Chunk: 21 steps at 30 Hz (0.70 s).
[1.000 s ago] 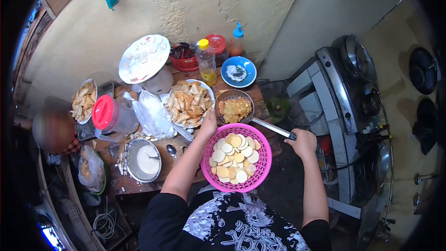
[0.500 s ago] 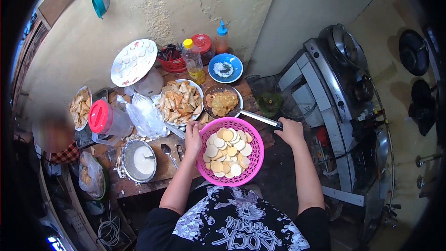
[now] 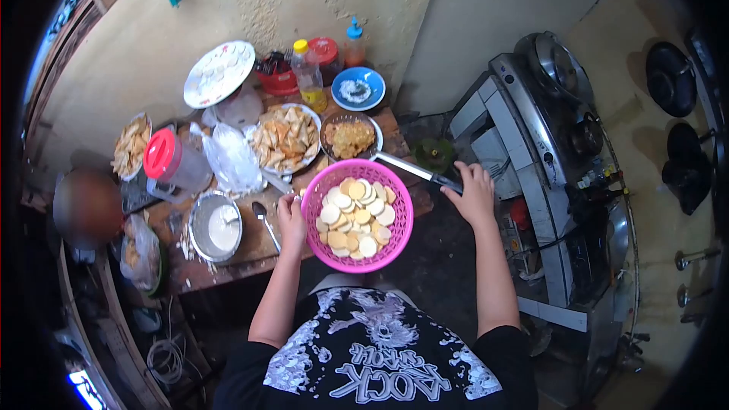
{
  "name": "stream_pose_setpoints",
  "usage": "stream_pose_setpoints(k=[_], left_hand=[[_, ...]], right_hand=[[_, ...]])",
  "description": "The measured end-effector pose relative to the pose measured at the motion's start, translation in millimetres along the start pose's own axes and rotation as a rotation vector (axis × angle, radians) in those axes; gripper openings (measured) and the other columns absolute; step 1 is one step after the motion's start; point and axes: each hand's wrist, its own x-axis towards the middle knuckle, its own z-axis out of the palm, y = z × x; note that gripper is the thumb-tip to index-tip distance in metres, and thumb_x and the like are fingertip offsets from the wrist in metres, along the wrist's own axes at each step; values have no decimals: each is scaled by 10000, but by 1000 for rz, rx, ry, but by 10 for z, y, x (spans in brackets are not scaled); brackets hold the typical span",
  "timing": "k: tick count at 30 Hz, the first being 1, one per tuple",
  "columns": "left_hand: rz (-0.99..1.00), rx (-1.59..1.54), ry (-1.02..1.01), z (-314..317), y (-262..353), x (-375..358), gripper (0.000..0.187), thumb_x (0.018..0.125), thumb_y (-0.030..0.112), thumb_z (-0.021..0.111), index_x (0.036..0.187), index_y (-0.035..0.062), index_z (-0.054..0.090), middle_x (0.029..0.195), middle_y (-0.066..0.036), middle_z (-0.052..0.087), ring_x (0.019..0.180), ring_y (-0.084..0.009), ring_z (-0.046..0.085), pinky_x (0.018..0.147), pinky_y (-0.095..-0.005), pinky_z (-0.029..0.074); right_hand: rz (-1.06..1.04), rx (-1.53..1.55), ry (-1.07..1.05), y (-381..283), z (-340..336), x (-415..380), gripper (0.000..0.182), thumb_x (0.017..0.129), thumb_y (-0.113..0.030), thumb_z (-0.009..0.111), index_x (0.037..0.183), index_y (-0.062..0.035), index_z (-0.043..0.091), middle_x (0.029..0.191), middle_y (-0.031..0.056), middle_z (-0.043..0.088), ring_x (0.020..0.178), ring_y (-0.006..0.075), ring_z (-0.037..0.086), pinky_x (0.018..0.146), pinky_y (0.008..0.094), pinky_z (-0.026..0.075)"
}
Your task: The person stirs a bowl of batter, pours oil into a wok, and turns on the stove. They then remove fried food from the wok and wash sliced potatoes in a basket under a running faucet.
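Note:
A pink plastic basket (image 3: 406, 235) full of pale round slices (image 3: 355, 216) sits at the table's front edge, before my body. My left hand (image 3: 291, 222) grips its left rim, with the fingers closed there. My right hand (image 3: 475, 196) is open, its fingers spread just beyond the black handle end of a skimmer (image 3: 406, 166). That skimmer rests over a white plate behind the basket and carries golden-brown fried food (image 3: 351, 139). A spoon (image 3: 266, 224) lies left of my left hand, near a metal bowl (image 3: 194, 231) of white batter.
Behind stand a plate of folded fried pastries (image 3: 287, 139), an oil bottle (image 3: 307, 76) and a blue bowl (image 3: 372, 99). A pink-lidded pitcher (image 3: 178, 167) and a plastic bag (image 3: 230, 158) are on the left. A stove (image 3: 524, 99) stands right. A person (image 3: 87, 205) is at far left.
My right hand has let go of the skimmer handle and spread its fingers. My left hand has closed on the basket rim. The whole view has shifted, moving everything upward in the frame.

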Motion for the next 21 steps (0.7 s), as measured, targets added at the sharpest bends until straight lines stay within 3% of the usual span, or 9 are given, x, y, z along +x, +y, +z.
stream_pose_setpoints(k=[3, 4, 7, 13, 17, 21], left_hand=[[-40, -36, 92, -84, 172, -360, 234, 881, 127, 449, 1078, 2, 464, 957, -97, 506, 862, -167, 495, 794, -296, 410], [-41, -37, 137, -109, 187, -466, 238, 880, 123, 450, 1089, 7, 457, 953, -89, 498, 849, -158, 491, 787, -292, 411], [-22, -9, 220, -257, 165, -722, 246, 877, 102, 457, 1110, 22, 446, 936, -59, 473, 784, -111, 468, 728, -257, 404], [16, 26, 336, -904, 104, -919, 208, 881, 84, 462, 1081, 25, 468, 912, -29, 459, 736, -81, 422, 670, -213, 374], [96, -80, 509, -1536, -126, -624, 184, 880, 54, 449, 1060, 19, 474, 890, -16, 460, 710, -68, 399, 640, -209, 359], [74, -62, 499, -2227, -410, -235, 169, 888, 52, 434, 1049, 16, 467, 871, -16, 444, 696, -73, 388, 638, -209, 356]], right_hand=[[-42, 148, 239, -39, -62, -184, 450, 725, -304, 673, 1110, -119, 532, 1018, 104, 497, 996, 293, 463, 858, 425, 347], [-43, 207, 299, -82, -60, -284, 364, 745, -233, 658, 1062, -89, 550, 1008, 109, 505, 977, 297, 470, 851, 419, 357], [-14, 369, 380, -114, 225, -606, 295, 745, -166, 655, 1009, -66, 568, 993, 113, 518, 956, 297, 483, 839, 401, 376], [-55, 585, 153, -950, 498, -1080, 240, 730, -92, 631, 959, -48, 576, 943, 126, 527, 927, 300, 497, 831, 389, 387], [-206, 688, 3, -1920, 720, -1143, 223, 741, -105, 611, 951, -41, 573, 911, 129, 533, 899, 302, 509, 799, 387, 400], [-384, 706, -75, -3152, 969, -1017, 206, 757, -130, 593, 955, -72, 597, 884, 110, 537, 871, 286, 513, 771, 392, 396]])
